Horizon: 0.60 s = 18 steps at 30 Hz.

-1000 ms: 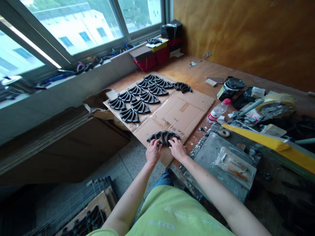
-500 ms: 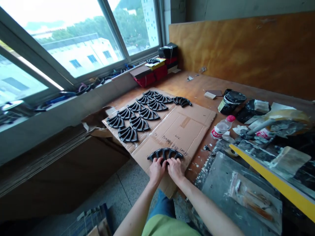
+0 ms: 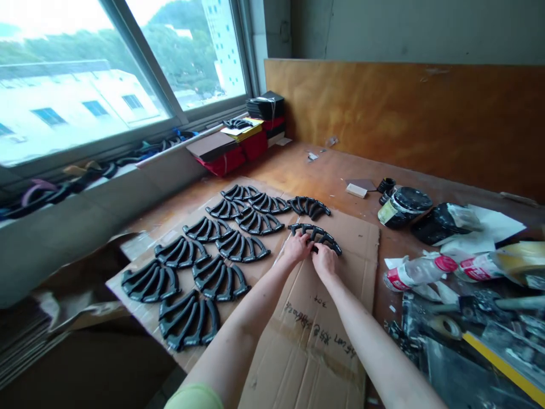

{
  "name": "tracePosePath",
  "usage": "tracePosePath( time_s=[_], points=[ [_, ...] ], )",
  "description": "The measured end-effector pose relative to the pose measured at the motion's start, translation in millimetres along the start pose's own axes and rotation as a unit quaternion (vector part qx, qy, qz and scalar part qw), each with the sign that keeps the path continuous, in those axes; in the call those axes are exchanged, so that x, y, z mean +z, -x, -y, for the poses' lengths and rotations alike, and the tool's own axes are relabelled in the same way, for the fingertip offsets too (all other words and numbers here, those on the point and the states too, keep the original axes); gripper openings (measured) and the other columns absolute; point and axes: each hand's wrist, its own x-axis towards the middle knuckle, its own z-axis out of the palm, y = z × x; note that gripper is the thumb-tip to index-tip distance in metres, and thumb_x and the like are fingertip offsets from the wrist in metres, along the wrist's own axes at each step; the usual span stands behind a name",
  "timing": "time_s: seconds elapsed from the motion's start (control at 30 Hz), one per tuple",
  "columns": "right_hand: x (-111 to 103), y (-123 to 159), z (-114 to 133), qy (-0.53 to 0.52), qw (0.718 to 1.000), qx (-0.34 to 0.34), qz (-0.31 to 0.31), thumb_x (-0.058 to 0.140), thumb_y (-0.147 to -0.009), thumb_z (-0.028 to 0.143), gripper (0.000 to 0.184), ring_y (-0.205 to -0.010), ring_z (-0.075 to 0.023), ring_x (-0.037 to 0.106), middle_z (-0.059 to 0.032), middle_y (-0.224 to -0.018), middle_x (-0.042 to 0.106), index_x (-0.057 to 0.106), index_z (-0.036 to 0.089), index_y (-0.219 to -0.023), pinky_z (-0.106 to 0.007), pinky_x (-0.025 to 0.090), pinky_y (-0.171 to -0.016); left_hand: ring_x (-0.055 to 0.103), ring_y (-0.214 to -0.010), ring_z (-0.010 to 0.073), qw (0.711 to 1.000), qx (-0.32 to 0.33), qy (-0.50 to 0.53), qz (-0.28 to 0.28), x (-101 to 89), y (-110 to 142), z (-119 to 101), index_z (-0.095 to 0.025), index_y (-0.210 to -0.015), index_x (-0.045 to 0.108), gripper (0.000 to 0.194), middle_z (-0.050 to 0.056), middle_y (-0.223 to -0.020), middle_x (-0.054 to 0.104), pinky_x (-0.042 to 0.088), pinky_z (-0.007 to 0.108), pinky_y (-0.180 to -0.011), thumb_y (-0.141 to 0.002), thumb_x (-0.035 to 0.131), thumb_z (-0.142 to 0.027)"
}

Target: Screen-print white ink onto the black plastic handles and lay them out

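Observation:
Both my hands reach out over a flat sheet of cardboard [image 3: 340,295] on a wooden table. My left hand [image 3: 297,248] and my right hand [image 3: 324,260] are closed on the near edge of a black fan-shaped ribbed piece [image 3: 317,236] lying on the cardboard. Just beyond it lies another such piece [image 3: 309,206]. To the left, several more black fan-shaped pieces [image 3: 213,255] are laid out in two rows.
A black tin [image 3: 404,205], plastic bottles [image 3: 415,272], bags and tools crowd the right side of the table. Red and black boxes [image 3: 238,150] are stacked by the window sill. A brown board [image 3: 404,113] backs the table.
My hands have carried the black piece from the near edge of the cardboard to the far part, beside the rows. My view has moved forward and closer to the table.

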Motion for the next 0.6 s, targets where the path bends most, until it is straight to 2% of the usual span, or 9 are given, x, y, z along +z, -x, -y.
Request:
tracePosePath(
  time_s=[0.07,0.13,0.23,0.33,0.43,0.53,0.6],
  points=[
    [3,-21,11,0.005,1.000,0.006,0.004,0.054,-0.087,0.026,0.033,-0.099,-0.0221,0.061,-0.0078,-0.111,0.068,0.065,0.024,-0.118,-0.029,0.040,-0.083,0.064,-0.092,0.0205,1.000,-0.005,-0.006,0.002,1.4,-23,12,-0.022,-0.110,0.064,0.040,0.009,-0.110,0.060,0.048,0.031,-0.083,-0.092,0.042,-0.048],
    [7,-35,25,0.007,1.000,0.007,0.011,0.052,-0.087,0.026,0.033,-0.099,-0.0227,0.060,-0.0077,-0.112,0.068,0.065,0.024,-0.118,-0.029,0.040,-0.081,0.064,-0.090,0.0214,1.000,-0.018,-0.013,0.000,2.1,-35,24,-0.019,-0.108,0.065,0.040,0.010,-0.108,0.060,0.048,0.032,-0.081,-0.092,0.040,-0.046],
    [15,-49,45,0.006,1.000,0.000,0.023,0.047,-0.089,0.025,0.030,-0.098,-0.0228,0.058,-0.0084,-0.111,0.067,0.066,0.023,-0.113,-0.030,0.040,-0.080,0.064,-0.090,0.0216,0.999,-0.041,-0.022,-0.010,3.0,-39,40,-0.017,-0.110,0.063,0.041,0.013,-0.110,0.058,0.048,0.033,-0.082,-0.094,0.036,-0.042],
    [19,-57,55,0.009,1.000,-0.011,0.023,0.042,-0.091,0.023,0.030,-0.100,-0.0236,0.056,-0.0081,-0.108,0.067,0.066,0.022,-0.108,-0.032,0.041,-0.081,0.064,-0.091,0.0217,0.998,-0.048,-0.026,-0.022,6.7,-36,49,-0.016,-0.123,0.057,0.043,0.014,-0.113,0.056,0.048,0.033,-0.082,-0.095,0.034,-0.040],
    [16,-58,55,0.018,0.999,-0.033,0.027,0.036,-0.093,0.023,0.033,-0.102,-0.0247,0.055,-0.0082,-0.110,0.065,0.065,0.023,-0.109,-0.033,0.043,-0.081,0.063,-0.093,0.0240,0.997,-0.039,-0.036,-0.052,13.1,-35,53,-0.015,-0.130,0.051,0.047,0.016,-0.114,0.056,0.048,0.035,-0.082,-0.094,0.037,-0.040],
    [5,-45,48,0.023,0.997,-0.066,0.036,0.035,-0.093,0.022,0.037,-0.103,-0.0239,0.057,-0.0091,-0.132,0.053,0.061,0.026,-0.118,-0.035,0.046,-0.080,0.061,-0.101,0.0263,0.995,-0.010,-0.033,-0.096,20.1,-29,54,-0.012,-0.133,0.049,0.048,0.019,-0.121,0.055,0.048,0.036,-0.087,-0.092,0.043,-0.037],
    [-6,-26,40,0.019,0.995,-0.091,0.030,0.039,-0.091,0.020,0.038,-0.101,-0.0226,0.059,-0.0087,-0.143,0.043,0.059,0.026,-0.123,-0.035,0.048,-0.081,0.057,-0.113,0.0278,0.990,0.018,-0.013,-0.140,25.4,-17,53,-0.009,-0.133,0.048,0.049,0.022,-0.125,0.053,0.046,0.036,-0.091,-0.091,0.045,-0.035]
  ],
)
